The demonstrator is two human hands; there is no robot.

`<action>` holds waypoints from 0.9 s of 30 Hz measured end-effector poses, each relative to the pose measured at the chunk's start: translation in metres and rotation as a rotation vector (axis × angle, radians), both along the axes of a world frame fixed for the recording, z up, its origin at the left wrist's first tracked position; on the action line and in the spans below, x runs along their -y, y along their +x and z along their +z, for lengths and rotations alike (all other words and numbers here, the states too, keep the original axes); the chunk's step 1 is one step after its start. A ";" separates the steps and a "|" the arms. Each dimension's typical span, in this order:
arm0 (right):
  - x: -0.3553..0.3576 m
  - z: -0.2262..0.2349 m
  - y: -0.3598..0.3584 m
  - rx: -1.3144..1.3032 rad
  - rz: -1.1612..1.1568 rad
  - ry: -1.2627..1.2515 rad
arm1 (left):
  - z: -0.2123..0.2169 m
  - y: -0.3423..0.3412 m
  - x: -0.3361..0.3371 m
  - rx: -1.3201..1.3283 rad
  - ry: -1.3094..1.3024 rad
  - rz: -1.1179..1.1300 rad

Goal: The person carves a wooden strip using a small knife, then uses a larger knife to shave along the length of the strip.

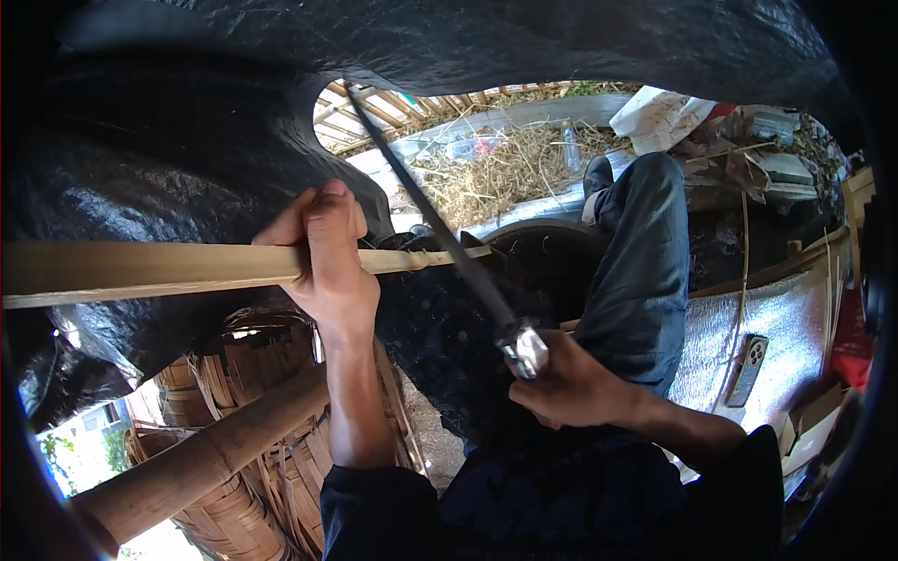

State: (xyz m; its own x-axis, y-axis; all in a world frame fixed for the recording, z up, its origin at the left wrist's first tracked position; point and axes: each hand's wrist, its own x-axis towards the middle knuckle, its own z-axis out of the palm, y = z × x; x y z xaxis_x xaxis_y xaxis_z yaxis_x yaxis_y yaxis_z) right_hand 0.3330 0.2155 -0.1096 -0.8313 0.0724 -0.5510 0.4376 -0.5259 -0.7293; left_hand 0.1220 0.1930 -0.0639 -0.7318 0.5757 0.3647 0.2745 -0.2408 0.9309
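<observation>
Bamboo strip [140, 269] runs flat across the left middle of the frame. It looks stiff, light and smooth, maybe splintery at the edges. Left hand [327, 262] is wrapped tight around it near the split end. Right hand [571, 388], lower middle, is closed on a long dark knife [440, 224] whose blade meets the strip; keep fingers clear.

Pale tan bamboo strip [168, 266], dark blade [421, 201]

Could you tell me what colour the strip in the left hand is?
Pale tan bamboo strip, head view.
</observation>
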 end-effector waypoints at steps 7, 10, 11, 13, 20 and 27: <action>-0.012 -0.018 0.004 0.035 -0.058 0.074 | 0.008 0.008 0.001 0.014 0.008 0.094; -0.020 -0.002 0.004 -0.017 -0.144 0.059 | 0.011 0.005 0.011 -0.049 0.042 0.054; -0.021 0.002 0.004 -0.054 -0.173 0.002 | 0.004 0.000 0.018 -0.227 -0.046 0.085; -0.023 0.005 0.005 -0.065 -0.154 0.000 | -0.005 -0.002 0.020 -0.213 -0.028 0.069; 0.002 0.000 0.006 -0.132 -0.171 0.360 | 0.003 0.009 0.006 -0.134 -0.024 0.396; 0.017 0.012 0.002 -0.134 -0.244 0.096 | 0.005 0.007 -0.005 -0.010 0.007 0.622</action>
State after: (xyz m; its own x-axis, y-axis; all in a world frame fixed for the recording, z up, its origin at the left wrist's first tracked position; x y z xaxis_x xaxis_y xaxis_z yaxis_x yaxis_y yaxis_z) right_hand 0.3353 0.1984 -0.0971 -0.8479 0.3254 -0.4185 0.2034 -0.5294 -0.8237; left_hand 0.1289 0.1979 -0.0592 -0.9260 0.0403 0.3754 0.3739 -0.0388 0.9266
